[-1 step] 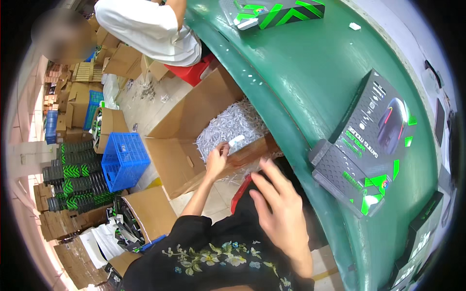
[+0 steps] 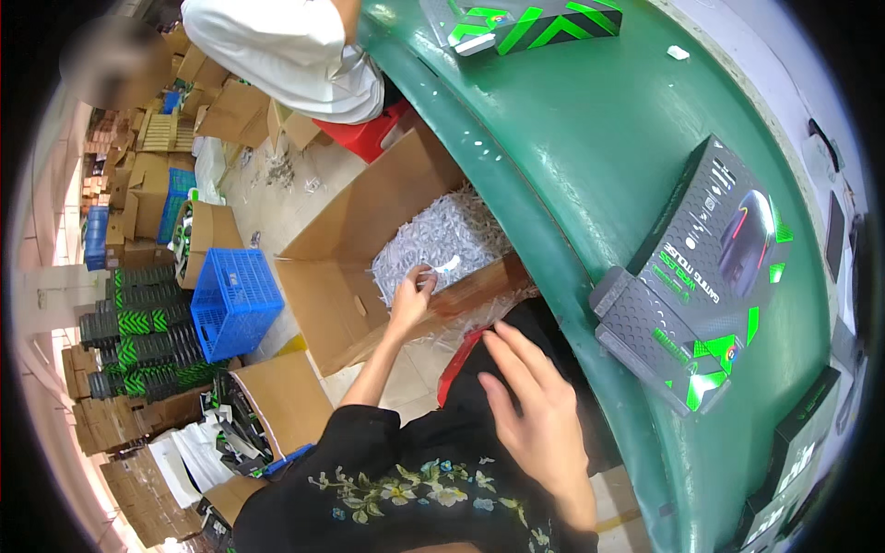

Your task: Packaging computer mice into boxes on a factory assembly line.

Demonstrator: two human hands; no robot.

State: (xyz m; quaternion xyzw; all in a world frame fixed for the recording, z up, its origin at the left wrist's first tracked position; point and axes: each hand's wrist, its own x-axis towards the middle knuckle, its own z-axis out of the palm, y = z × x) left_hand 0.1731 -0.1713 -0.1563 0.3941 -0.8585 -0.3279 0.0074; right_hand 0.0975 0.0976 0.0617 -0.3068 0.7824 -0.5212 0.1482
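My left hand reaches over the side of a large cardboard box half filled with shredded white paper. A small white strip shows at its pinched fingertips, above the shreds. My right hand hovers over my dark-clothed lap beside the table edge, fingers extended and nothing in them. On the green table to the right lies a black and green computer mouse box, its end flap folded out toward me.
A similar box lies at the table's far end, near a small white scrap. A person in a white top sits on a red stool. On the left stand a blue crate, stacked black-green packaging and an open carton.
My right hand has shifted slightly down, and the white strip at my left fingertips has tilted a little. My left hand stays at nearly the same place over the cardboard box.
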